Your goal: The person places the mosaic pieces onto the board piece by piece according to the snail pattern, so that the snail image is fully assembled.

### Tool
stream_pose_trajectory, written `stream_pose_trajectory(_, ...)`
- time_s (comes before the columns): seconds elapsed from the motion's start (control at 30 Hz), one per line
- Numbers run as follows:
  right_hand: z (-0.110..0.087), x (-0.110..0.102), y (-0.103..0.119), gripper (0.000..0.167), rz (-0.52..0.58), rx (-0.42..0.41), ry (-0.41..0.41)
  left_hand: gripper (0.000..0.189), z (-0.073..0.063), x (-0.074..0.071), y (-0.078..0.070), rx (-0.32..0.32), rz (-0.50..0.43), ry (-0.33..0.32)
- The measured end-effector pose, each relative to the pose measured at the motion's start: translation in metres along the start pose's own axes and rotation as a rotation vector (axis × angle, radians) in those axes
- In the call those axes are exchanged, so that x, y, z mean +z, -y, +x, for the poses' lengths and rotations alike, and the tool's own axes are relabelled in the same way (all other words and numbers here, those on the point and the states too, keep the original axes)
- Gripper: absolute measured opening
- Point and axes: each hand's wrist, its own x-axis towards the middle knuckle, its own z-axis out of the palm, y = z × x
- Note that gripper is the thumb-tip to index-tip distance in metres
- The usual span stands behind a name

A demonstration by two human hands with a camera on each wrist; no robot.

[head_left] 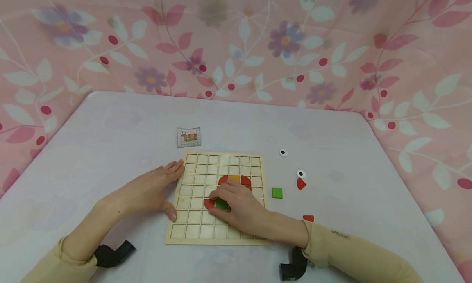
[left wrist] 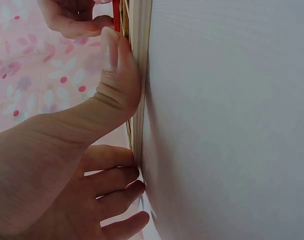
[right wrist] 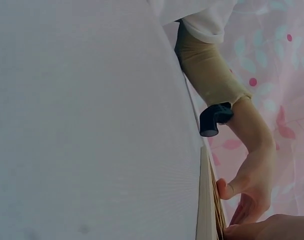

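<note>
Your left hand (head_left: 151, 189) is spread wide along the left edge of the wooden grid board (head_left: 197, 179), seemingly to keep it from sliding while your right hand (head_left: 243, 207) works over its middle. The right fingers curve over a green piece (head_left: 221, 204) next to a red quarter piece (head_left: 208, 203) on the grid; whether they pinch it, I cannot tell. A loose green square (head_left: 277, 193) and two eye discs (head_left: 283, 153) lie right of the board, probably for easy reach; the picture card (head_left: 189, 137) lies beyond it, in plain sight. Only the head view shows this layout; the left wrist view instead shows your thumb bent against the board's side.
</note>
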Motion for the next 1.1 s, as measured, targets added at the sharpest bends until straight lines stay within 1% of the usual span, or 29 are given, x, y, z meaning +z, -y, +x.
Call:
stream_pose_trajectory(0.2,0.001,0.002,0.0,0.02,-0.016,0.003,-0.034,0.13,0.0,-0.001,-0.001,-0.005,-0.009,0.007)
stream_pose_trajectory(0.37,0.0,0.003,0.0,0.02,-0.02,0.011,-0.039,0.13,0.0,0.0,0.0,-0.003,-0.005,0.002)
stream_pose_trajectory(0.53,-0.008,-0.002,-0.001,0.021,0.005,0.035,-0.047,0.13,0.001,0.002,0.0,-0.001,-0.003,0.001)
stream_pose_trajectory(0.67,-0.021,-0.012,-0.009,0.023,0.046,0.068,-0.093,0.131,0.001,0.003,0.0,0.0,0.002,-0.003)
stream_pose_trajectory(0.77,-0.034,-0.021,-0.019,0.024,0.042,0.075,-0.147,0.131,0.001,0.002,-0.001,0.001,0.008,-0.004)
stream_pose_trajectory(0.87,-0.049,-0.03,-0.031,0.025,0.017,0.098,-0.204,0.13,0.002,0.001,-0.001,0.002,0.011,-0.002)
stream_pose_trajectory(1.03,-0.076,-0.047,-0.048,0.029,-0.06,0.206,-0.262,0.131,0.002,0.001,-0.001,-0.003,0.006,0.003)
stream_pose_trajectory(1.1,-0.086,-0.052,-0.054,0.032,-0.097,0.231,-0.279,0.131,0.001,0.0,-0.001,-0.009,0.004,0.005)
